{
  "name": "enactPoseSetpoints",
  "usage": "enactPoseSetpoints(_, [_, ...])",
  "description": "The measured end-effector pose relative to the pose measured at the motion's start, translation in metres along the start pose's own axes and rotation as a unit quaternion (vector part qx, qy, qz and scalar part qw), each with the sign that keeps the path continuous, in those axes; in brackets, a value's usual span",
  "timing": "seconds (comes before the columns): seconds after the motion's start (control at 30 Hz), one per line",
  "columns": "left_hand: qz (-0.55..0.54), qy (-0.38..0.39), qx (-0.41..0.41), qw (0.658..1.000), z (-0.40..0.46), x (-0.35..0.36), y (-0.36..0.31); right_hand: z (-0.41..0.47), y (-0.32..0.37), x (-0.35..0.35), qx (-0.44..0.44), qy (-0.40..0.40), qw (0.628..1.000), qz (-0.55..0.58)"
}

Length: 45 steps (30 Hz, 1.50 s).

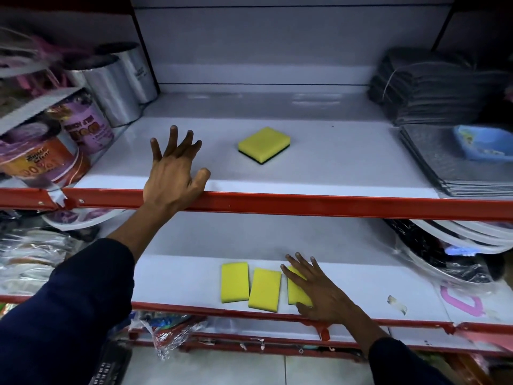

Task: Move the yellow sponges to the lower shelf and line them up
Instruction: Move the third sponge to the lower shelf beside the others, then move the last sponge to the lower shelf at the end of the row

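Currently the right hand [322, 294] lies flat on the third sponge [295, 290] (lower shelf [361, 284]); next, the left hand [175, 168], grip splayed, empty, takes the last sponge [263, 142].

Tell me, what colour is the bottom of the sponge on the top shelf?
Dark green, nearly black, under the yellow sponge; head view.

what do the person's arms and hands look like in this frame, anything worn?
Both hands are bare: no gloves, rings, watch or bands visible on the left hand or the right hand. Each arm wears a dark navy long sleeve, the left sleeve pushed up so the forearm shows, the right sleeve ending above the wrist. The fabric looks plain, with no logos or markings visible.
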State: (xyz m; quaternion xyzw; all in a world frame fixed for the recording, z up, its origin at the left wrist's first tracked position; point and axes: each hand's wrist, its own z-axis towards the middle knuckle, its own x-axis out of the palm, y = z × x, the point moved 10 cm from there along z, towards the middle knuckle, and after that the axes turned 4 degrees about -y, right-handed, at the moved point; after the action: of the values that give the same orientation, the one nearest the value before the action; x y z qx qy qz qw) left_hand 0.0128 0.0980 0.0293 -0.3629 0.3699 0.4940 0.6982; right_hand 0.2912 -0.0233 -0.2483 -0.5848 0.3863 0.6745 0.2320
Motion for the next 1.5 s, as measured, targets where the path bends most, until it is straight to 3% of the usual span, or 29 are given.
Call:
enactPoseSetpoints(0.13, [0.001,0.000,0.004,1.000,-0.001,-0.001,-0.002,0.010,0.027,-0.063,-0.075,-0.138,0.988,-0.003])
enactPoseSetpoints(0.3, [0.002,0.001,0.004,1.000,-0.001,-0.002,-0.003,0.019,0.069,-0.154,-0.154,-0.294,0.941,-0.069])
enactPoseSetpoints(0.47, [-0.002,0.000,0.010,1.000,-0.001,-0.005,-0.004,0.045,0.091,-0.232,-0.106,-0.379,0.912,-0.120])
enactPoseSetpoints(0.7, [-0.001,0.009,-0.006,1.000,-0.003,-0.001,-0.001,0.118,0.074,-0.286,0.069,-0.360,0.925,-0.098])
enactPoseSetpoints(0.8, [-0.005,0.009,-0.010,1.000,-0.003,0.001,0.002,0.157,0.050,-0.285,0.169,-0.284,0.941,-0.071])
enactPoseSetpoints(0.9, [-0.014,0.010,-0.019,1.000,-0.003,0.003,0.003,0.188,0.029,-0.277,0.214,-0.203,0.954,-0.050])
enactPoseSetpoints(1.17, [-0.029,0.006,-0.017,0.999,-0.001,0.003,0.005,0.214,0.000,-0.259,0.247,-0.117,0.961,-0.050])
enactPoseSetpoints(1.3, [-0.029,0.011,-0.016,0.999,-0.001,0.005,0.005,0.199,0.003,-0.269,0.217,-0.148,0.964,-0.032])
enactPoseSetpoints(1.5, [-0.013,0.019,-0.005,1.000,-0.001,0.008,0.004,0.127,0.049,-0.304,0.079,-0.286,0.952,-0.074])
